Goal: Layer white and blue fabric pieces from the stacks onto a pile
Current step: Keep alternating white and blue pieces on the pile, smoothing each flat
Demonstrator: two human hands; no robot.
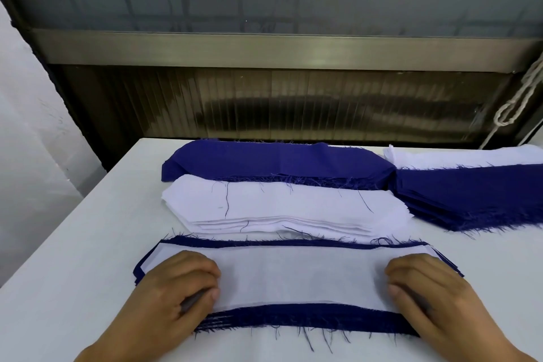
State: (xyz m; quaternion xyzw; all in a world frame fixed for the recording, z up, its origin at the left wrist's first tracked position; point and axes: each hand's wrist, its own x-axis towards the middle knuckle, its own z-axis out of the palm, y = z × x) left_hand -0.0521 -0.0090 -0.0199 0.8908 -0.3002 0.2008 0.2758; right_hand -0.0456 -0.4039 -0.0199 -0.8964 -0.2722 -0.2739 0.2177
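left hand: the left hand [179, 288] sits on the left end of the top white piece [293, 276], fingers curled down onto the cloth. Looks like pinning the end flat so it lines up, not gripping it.

right hand: the right hand [423, 288] mirrors it on the right end, fingers curled over and pressing. My guess is both ends are held so the thin piece doesn't skate while it's squared up.

pile: the pile [293, 322] lies directly under and between both hands, blue edges poking out all round the white piece, so the white one is either smaller or sitting a bit inboard.

white stack: the white stack [279, 206] is just beyond the fingertips, the shortest reach from the pile, which makes sense for grabbing one after another.

blue stack: the blue stack [273, 161] is behind that, farther from the hands.

extra stacks: off past the right hand there's another blue stack [470, 200] with more white fabric [464, 157] behind it.

table: the white table [73, 258] carries everything.

hard to tell: there's a dark sliver under each hand near the thumb; probably shadow, could be something thin being held, honestly can't say. Fingertips are tucked under, so actual contact isn't visible.

cut off: the far-right stacks run out of frame, wrists too. How many layers are in the pile, no idea, just several frayed blue edges at the near side.
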